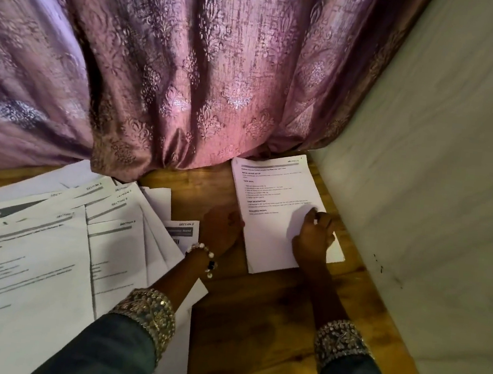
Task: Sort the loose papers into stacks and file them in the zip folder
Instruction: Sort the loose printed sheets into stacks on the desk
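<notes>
A small stack of printed white sheets (275, 196) lies on the wooden table (254, 326) at the right, near the wall. My left hand (222, 230) holds the stack's left edge. My right hand (315, 236) rests on the stack's lower right part with its fingers curled on the top sheet. A spread of several loose printed papers (47, 256) covers the table's left side, overlapping one another. No zip folder is in view.
A purple patterned curtain (175, 71) hangs down to the table's far edge. A pale wall (439, 178) borders the table on the right. Bare wood shows between the loose papers and the stack.
</notes>
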